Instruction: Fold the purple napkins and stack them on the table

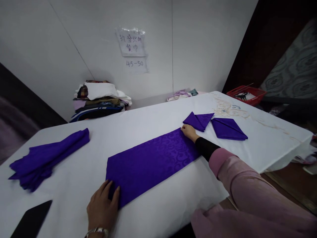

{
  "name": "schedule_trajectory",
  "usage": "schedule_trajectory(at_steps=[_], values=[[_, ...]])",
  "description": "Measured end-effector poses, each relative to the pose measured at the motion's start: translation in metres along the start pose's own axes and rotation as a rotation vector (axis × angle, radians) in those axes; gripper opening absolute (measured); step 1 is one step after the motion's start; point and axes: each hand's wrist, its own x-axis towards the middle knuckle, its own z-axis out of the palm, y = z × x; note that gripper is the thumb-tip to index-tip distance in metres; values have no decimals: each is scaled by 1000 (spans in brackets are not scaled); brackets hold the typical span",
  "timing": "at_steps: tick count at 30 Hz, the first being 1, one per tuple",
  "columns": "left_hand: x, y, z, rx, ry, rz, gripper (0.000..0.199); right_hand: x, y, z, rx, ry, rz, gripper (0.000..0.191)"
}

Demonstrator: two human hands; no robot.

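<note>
A purple napkin (pixel 151 162) with a scroll pattern lies folded into a long flat strip across the white tablecloth. At its near left end rests my left hand (pixel 103 205), thumb and fingers apart on the cloth's edge, with a bracelet on the wrist. My right hand (pixel 189 132) reaches to the far right corner and pinches it between closed fingers. Just beyond that hand sit two folded purple napkins, one with pointed ends (pixel 199 121) and one in a flatter shape (pixel 228 128). Further left lies a loosely gathered purple cloth (pixel 49 157).
A black flat object (pixel 32 219) lies at the near left. Behind the table are a pile of folded clothes (pixel 99 99), more fabric (pixel 182 95) and a red basket (pixel 247 95). A handwritten paper sign (pixel 132 49) hangs on the wall. The tablecloth (pixel 267 145) drapes over the right edge.
</note>
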Motion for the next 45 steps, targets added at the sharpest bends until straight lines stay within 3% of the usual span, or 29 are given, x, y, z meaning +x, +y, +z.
schedule_trajectory(at_steps=[17,21,25,29,32,37,42,45], values=[[0,-2,4,12,-2,8,59,-8,-2,1,-106,78,-77,23],[0,1,2,16,-16,-8,56,-15,-10,-6,-101,78,-146,35],[0,2,0,14,-18,-6,54,-47,-46,3,-79,-15,-407,48],[1,2,0,15,-25,-16,54,-88,-91,31,-16,-284,-881,70],[0,2,-1,8,-31,-11,54,-96,-106,47,-37,-388,-977,76],[0,3,-2,-1,-28,-8,51,-66,-83,44,-107,-371,-900,74],[0,6,-3,-2,-36,-23,53,-29,-42,21,-208,-284,-624,70],[-1,8,-4,-3,-39,-21,53,-25,-31,8,-248,-233,-464,73]])
